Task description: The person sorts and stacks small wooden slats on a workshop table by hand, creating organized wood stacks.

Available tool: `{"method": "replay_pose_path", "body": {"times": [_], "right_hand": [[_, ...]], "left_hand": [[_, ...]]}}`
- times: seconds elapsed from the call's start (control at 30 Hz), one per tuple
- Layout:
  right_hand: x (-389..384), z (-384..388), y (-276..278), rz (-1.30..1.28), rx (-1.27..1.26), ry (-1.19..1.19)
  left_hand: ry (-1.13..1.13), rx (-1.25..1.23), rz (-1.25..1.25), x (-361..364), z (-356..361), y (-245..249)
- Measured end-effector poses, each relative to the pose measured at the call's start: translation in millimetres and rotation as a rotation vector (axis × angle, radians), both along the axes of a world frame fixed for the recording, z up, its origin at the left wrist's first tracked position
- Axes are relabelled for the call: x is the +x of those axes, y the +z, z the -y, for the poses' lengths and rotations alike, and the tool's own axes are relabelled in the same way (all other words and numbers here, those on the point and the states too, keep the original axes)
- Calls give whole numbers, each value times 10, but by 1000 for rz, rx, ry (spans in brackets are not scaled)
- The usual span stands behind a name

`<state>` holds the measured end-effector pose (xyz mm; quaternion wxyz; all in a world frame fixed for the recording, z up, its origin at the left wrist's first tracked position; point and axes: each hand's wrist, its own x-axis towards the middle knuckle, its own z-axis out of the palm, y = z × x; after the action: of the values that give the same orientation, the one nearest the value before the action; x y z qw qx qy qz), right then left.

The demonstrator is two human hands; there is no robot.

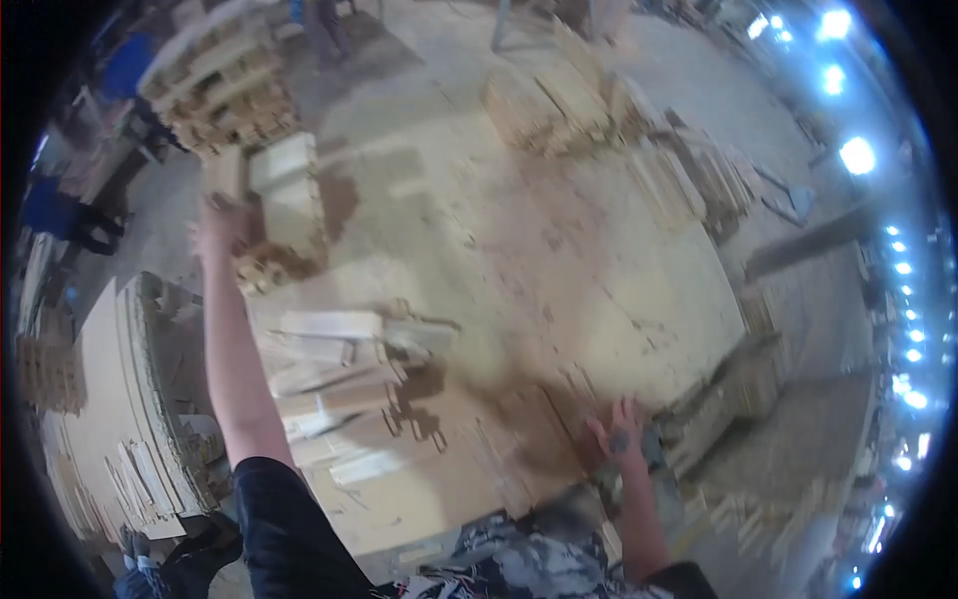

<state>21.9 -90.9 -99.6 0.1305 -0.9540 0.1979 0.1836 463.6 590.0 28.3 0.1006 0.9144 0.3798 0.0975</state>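
My left hand [222, 228] is stretched far out to the left, at the near end of a wooden board [226, 172] beside a stack of pale wood pieces [284, 190]. Motion blurs its fingers, so I cannot make out whether it grips the board. My right hand [621, 431] is low at the near right edge of the worktable [429, 180], fingers spread and nothing held. A flat brown panel [539, 424] lies just left of it. Several loose pale wood strips [334, 324] lie in an uneven pile between my two arms.
A tall stack of wood pieces [225, 85] rises at the far left. More wood bundles [544, 105] stand at the table's far side, with boards [679, 180] to their right. A sheet-topped stack [105, 349] is on the left. People in blue [60, 210] are beyond it.
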Motion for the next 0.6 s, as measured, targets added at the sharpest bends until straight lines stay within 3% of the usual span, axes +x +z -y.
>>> {"method": "replay_pose_path", "body": {"times": [0.07,0.13,0.23,0.37,0.43,0.47,0.5,0.53,0.6], "right_hand": [[60,-51,104,-16,0,-16],[108,-82,209,-18,5,4],[136,-42,162,-41,-13,29],[247,-35,201,-144,-43,42],[300,-42,262,-186,-51,50],[271,-28,245,-124,-55,72],[219,-7,225,-60,-57,97],[181,13,203,5,-56,128],[133,-19,289,117,37,167]], "left_hand": [[-2,157,110,-288,372,263],[-56,397,302,-523,376,204],[-219,418,481,-1241,657,347],[-520,187,717,-2528,1476,317],[-565,-95,730,-3192,1922,69],[-530,-53,574,-3539,2200,3],[-453,-200,393,-3873,2438,-129],[-493,-223,429,-4131,2632,-439],[-321,-454,395,-4613,3139,-761]]}}
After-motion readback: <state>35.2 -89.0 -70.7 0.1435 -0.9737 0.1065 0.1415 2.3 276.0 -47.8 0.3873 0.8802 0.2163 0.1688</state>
